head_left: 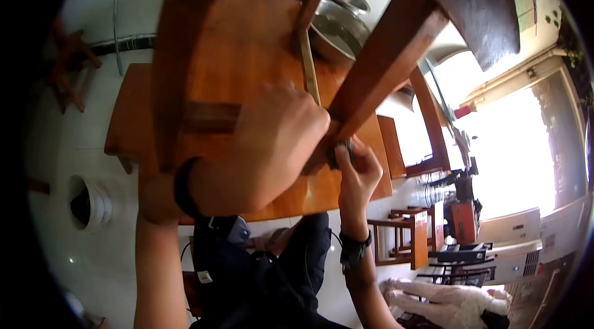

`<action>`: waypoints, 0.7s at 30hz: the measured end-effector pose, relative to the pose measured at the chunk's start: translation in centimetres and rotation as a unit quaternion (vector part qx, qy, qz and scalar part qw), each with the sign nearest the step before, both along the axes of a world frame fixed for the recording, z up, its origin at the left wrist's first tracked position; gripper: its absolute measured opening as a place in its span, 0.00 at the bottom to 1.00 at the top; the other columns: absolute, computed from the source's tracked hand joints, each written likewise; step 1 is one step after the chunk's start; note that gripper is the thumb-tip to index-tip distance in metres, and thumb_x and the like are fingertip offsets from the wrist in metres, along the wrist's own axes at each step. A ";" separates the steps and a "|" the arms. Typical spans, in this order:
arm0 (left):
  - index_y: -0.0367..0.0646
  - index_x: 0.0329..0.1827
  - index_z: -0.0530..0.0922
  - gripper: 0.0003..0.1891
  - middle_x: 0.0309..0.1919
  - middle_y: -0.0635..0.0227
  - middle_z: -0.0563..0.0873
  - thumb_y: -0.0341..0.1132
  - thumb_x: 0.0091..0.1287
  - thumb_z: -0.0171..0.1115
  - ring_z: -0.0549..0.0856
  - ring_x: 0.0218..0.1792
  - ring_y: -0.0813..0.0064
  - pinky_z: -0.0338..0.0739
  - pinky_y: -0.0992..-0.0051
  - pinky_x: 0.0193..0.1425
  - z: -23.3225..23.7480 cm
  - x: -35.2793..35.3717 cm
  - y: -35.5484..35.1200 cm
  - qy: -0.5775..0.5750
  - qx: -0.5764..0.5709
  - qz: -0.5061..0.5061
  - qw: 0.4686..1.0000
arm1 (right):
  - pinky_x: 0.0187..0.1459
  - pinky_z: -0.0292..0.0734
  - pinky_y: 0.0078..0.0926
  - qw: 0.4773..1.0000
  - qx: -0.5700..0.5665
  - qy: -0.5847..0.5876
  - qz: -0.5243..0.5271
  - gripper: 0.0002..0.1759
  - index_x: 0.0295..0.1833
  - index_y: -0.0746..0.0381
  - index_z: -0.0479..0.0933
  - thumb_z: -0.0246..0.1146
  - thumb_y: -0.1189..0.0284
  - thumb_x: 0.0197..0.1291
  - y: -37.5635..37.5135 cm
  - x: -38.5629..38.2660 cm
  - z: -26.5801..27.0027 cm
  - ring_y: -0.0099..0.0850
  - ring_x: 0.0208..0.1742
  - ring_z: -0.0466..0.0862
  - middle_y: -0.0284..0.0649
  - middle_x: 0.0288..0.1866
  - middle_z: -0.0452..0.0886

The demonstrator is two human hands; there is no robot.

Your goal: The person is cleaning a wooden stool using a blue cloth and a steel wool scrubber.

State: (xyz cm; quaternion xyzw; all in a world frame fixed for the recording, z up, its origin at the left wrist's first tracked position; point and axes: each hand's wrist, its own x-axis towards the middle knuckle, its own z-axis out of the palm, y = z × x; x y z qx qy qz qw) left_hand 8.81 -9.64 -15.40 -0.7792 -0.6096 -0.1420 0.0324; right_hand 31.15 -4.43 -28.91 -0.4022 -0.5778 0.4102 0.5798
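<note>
A wooden stool or chair frame (396,51) is tilted on the brown wooden table (247,51), its legs and rails close to the camera. My left hand (278,137), slightly blurred, is closed at a rail beside a leg joint; what its fingers hold is hidden. To the right of it, my right hand (359,168) pinches a small dark object (340,153) against the end of the frame. A thin light wooden strip (309,69) runs up from my left hand toward another rail.
Two metal basins (337,32) are on the table's far side. A white bucket (93,202) stands on the floor at left, near a small stool (74,69). More stools (402,236) and a person in light clothing (445,304) are at right.
</note>
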 end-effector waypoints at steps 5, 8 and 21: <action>0.37 0.38 0.86 0.06 0.35 0.60 0.89 0.23 0.59 0.67 0.88 0.47 0.60 0.84 0.62 0.51 -0.3 0.1 0.2 0.040 0.002 0.011 0.999 | 0.65 0.79 0.28 0.998 -0.046 0.021 0.034 0.10 0.48 0.76 0.84 0.73 0.82 0.65 0.1 0.6 0.9 0.29 0.61 0.85 0.53 0.63 0.86; 0.37 0.38 0.86 0.05 0.35 0.59 0.89 0.23 0.59 0.67 0.89 0.45 0.60 0.84 0.62 0.50 -0.3 -0.1 0.2 0.028 0.007 -0.004 1.000 | 0.60 0.80 0.26 0.992 -0.127 -0.027 0.013 0.10 0.48 0.75 0.85 0.74 0.81 0.64 -0.1 1.1 0.3 0.26 0.57 0.85 0.51 0.61 0.87; 0.39 0.33 0.84 0.03 0.32 0.59 0.88 0.24 0.57 0.68 0.88 0.42 0.59 0.84 0.62 0.47 -1.3 -0.3 0.5 -0.020 0.065 -0.021 0.997 | 0.65 0.80 0.30 0.982 -0.052 -0.179 -0.021 0.15 0.48 0.80 0.85 0.76 0.80 0.60 -0.7 3.3 -6.4 0.31 0.60 0.88 0.56 0.59 0.89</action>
